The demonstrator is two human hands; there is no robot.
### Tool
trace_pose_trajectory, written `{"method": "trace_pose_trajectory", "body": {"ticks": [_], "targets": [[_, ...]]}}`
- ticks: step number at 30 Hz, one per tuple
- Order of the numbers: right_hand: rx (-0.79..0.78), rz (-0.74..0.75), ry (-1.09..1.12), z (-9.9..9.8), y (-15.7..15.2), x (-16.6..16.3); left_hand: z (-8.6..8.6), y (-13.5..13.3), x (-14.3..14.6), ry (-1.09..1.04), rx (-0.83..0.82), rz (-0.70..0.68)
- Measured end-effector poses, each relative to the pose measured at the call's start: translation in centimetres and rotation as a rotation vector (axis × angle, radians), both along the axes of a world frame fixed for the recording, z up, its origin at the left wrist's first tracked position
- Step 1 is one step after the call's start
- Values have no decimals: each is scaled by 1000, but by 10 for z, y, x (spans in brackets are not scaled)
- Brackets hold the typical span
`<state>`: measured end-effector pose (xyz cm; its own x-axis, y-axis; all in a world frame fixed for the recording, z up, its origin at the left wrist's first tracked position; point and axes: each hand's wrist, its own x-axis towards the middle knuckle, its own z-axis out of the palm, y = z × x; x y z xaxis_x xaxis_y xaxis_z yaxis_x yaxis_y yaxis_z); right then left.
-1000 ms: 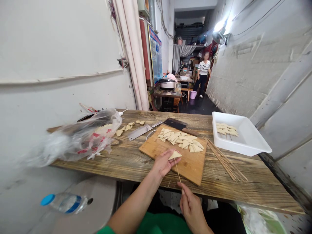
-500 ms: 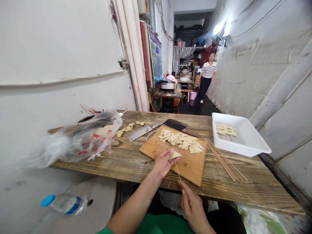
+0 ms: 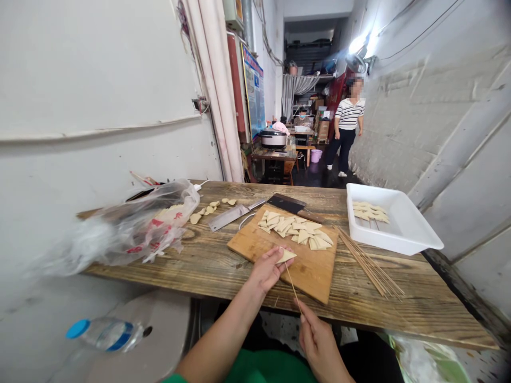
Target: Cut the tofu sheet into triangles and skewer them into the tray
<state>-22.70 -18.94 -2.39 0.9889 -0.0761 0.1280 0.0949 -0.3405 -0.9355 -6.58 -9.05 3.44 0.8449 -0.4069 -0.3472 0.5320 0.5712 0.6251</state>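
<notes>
So far we pinch one tofu triangle (image 3: 286, 256) in our left hand (image 3: 266, 270) while our right hand (image 3: 319, 340) grips the skewer (image 3: 293, 286) entering it, with few finished pieces in the tray (image 3: 415, 242) far right and a heap of triangles (image 3: 297, 230) just beyond.

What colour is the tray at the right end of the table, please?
White; the tray shows clearly in the head view.

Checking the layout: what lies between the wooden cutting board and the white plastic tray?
In the head view, a bundle of thin bamboo skewers lies on the wooden table between them.
</notes>
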Motion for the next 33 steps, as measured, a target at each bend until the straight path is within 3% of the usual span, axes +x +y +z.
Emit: {"method": "trace_pose_trajectory", "body": {"ticks": [18, 28, 33], "targets": [[105, -19, 51, 5, 2, -2, -1, 2, -6, -57, 37, -26], [62, -56, -68, -7, 5, 1, 6, -1, -15, -44, 29, -18], [-41, -81, -143, -6, 4, 4, 9, -1, -16, -26, 14, -12]]}}
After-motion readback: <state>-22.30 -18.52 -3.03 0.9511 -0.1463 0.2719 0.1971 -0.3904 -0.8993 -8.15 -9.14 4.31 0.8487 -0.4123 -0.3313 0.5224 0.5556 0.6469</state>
